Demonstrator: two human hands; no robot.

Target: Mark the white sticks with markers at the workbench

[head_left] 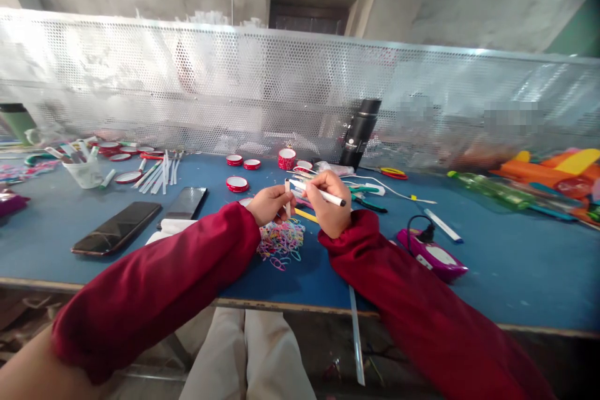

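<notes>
My right hand (332, 200) is closed around a white marker pen (332, 197) with a black end, held like a writing tool. Its other end points at a small white strip (287, 200), which my left hand (269, 205) pinches upright between thumb and fingers. Whether the pen's tip touches the strip is too small to tell. Just below both hands lies a loose heap of colourful rubber bands (281, 240) on the blue table (290, 290). A yellow stick (307, 216) lies partly hidden behind my right hand.
Red-rimmed tape rolls (237, 184) and a black bottle (360, 134) stand towards the mesh partition (210, 75). Left are two phones (117, 228), white strips (157, 175) and a cup of pens (83, 172). Right are pliers (370, 201), a purple device (434, 256) and a green bottle (492, 189).
</notes>
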